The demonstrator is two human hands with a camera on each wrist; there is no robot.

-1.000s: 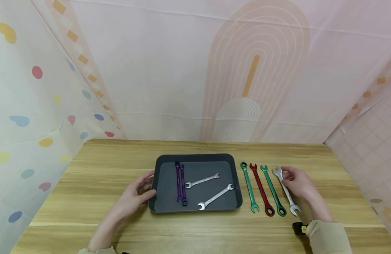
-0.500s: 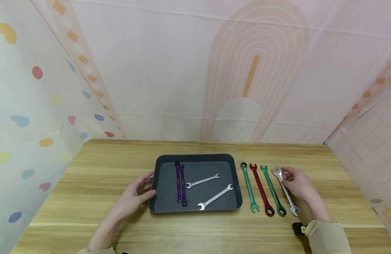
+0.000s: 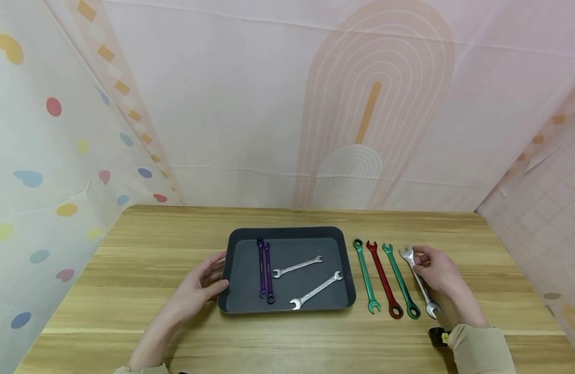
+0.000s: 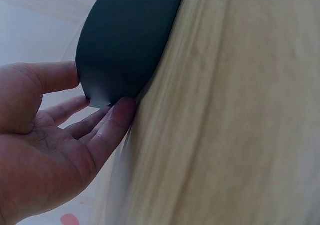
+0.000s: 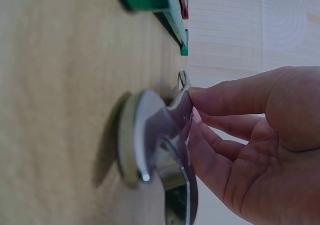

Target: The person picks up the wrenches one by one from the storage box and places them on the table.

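Observation:
My left hand (image 3: 194,291) holds the left side of a dark grey tray (image 3: 226,270), thumb at its rim and fingers along the outer wall. In the left wrist view, the thumb and fingertips touch the tray (image 4: 130,35). Inside it lie two purple wrenches (image 3: 262,270) side by side and two silver wrenches (image 3: 298,266) set at a slant. At the right, my right hand (image 3: 439,270) pinches a larger silver open-end wrench (image 3: 420,283) near its upper end. Close up, thumb and fingers grip that wrench's shaft (image 5: 180,110), its near jaw end slightly off the wood.
Between the tray and the right hand lie a light green wrench (image 3: 366,275), a red wrench (image 3: 384,278) and a darker green wrench (image 3: 401,280), roughly parallel. The wooden table (image 3: 287,343) meets a patterned cloth backdrop (image 3: 240,130) behind.

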